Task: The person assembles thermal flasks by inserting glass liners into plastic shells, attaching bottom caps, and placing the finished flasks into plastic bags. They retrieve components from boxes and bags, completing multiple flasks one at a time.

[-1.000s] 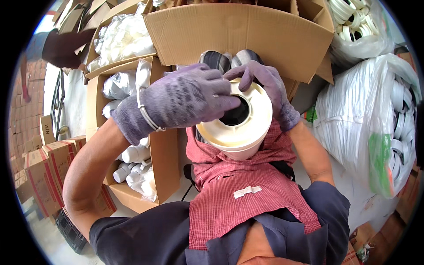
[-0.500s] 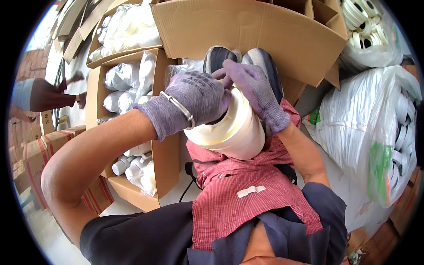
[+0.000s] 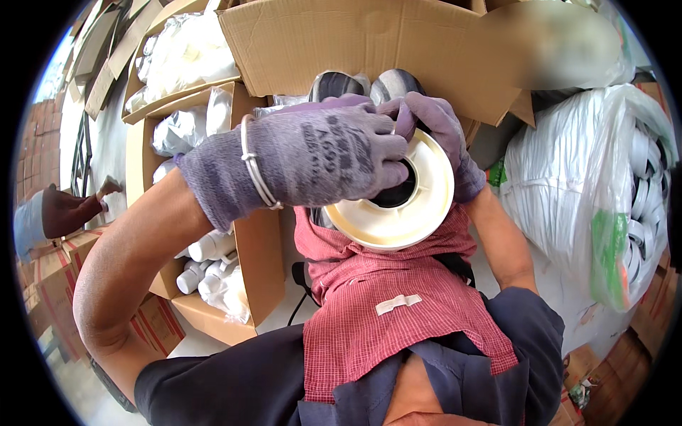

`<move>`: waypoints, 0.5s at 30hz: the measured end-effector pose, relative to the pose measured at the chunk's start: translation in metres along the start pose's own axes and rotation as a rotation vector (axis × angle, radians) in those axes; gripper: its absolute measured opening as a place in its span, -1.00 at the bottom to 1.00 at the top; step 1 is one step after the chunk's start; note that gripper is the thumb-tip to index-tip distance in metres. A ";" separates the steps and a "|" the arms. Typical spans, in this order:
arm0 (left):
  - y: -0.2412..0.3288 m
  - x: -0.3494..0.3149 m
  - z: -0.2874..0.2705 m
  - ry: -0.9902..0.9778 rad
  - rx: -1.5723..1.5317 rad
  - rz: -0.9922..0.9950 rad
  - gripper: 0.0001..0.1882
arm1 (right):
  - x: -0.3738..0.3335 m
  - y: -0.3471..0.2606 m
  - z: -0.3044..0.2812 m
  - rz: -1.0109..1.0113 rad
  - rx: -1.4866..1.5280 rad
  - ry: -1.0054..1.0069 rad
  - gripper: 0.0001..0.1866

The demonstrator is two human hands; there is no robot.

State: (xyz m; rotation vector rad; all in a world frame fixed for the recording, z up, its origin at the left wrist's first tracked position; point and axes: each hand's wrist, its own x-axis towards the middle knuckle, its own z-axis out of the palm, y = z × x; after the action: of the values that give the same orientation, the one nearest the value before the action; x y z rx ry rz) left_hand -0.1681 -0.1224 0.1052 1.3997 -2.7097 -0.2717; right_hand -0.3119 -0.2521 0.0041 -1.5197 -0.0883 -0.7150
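Note:
On my lap sits a round cream-white plastic part (image 3: pixel 394 231) with a wide flange and a dark central hole. It is tilted so that this face shows. My left hand (image 3: pixel 320 153), in a purple-grey glove with a white band at the wrist, lies across its upper left, fingers curled at the hole's edge. My right hand (image 3: pixel 447 145), gloved alike, is closed around the upper right rim, its fingertips close to those of the left. The left palm hides part of the part. Whether a smaller piece is between the fingertips cannot be made out.
At left an open carton (image 3: pixel 259 266) holds white plastic-wrapped parts; another carton (image 3: pixel 186 60) stands behind it. A large carton (image 3: pixel 369 50) is ahead. A clear bag (image 3: pixel 561 170) with white rings lies at right. Far left, another person's arm (image 3: pixel 67 211) shows.
The cream part has tipped from showing its side wall to showing its flanged face and hole. My left hand has moved right across it; my right hand has shifted slightly right and down.

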 end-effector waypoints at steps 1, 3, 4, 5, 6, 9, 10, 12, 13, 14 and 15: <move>0.002 0.005 0.000 -0.025 0.103 0.030 -0.76 | 0.000 0.003 -0.003 -0.008 -0.147 -0.043 -0.81; 0.004 0.008 0.001 -0.074 0.238 0.051 -0.79 | 0.001 -0.006 0.001 0.150 -0.161 -0.042 -0.68; 0.005 0.009 0.002 -0.106 0.228 0.017 -0.81 | 0.003 -0.011 0.004 0.230 -0.168 -0.043 -0.61; 0.006 0.011 0.002 -0.143 0.221 -0.021 -0.83 | 0.003 -0.010 0.007 0.318 -0.027 0.013 -0.56; 0.006 0.012 0.002 -0.191 0.203 -0.072 -0.83 | 0.004 -0.009 0.008 0.356 0.045 0.040 -0.54; 0.009 0.016 0.003 -0.317 0.104 -0.276 -0.81 | 0.005 -0.002 0.009 0.446 0.087 0.072 -0.48; 0.009 0.016 0.004 -0.335 0.071 -0.360 -0.78 | 0.006 0.002 0.009 0.461 0.081 0.071 -0.47; 0.007 0.014 0.007 -0.322 0.001 -0.538 -0.73 | 0.009 0.010 0.009 0.567 0.278 0.052 -0.66; 0.004 0.011 0.009 -0.286 -0.060 -0.644 -0.70 | 0.010 0.003 0.012 0.600 0.304 0.099 -0.46; -0.004 0.011 0.013 -0.211 -0.197 -0.739 -0.67 | 0.005 -0.004 0.000 0.544 0.201 0.100 -0.51; -0.012 0.005 0.015 -0.019 -0.605 -0.905 -0.65 | -0.005 -0.009 -0.014 0.475 0.074 0.118 -0.56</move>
State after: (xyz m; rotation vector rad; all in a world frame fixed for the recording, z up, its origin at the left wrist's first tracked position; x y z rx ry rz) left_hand -0.1635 -0.1314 0.0884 2.2186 -1.5632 -1.0278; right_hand -0.3253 -0.2626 0.0080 -1.3543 0.3233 -0.4123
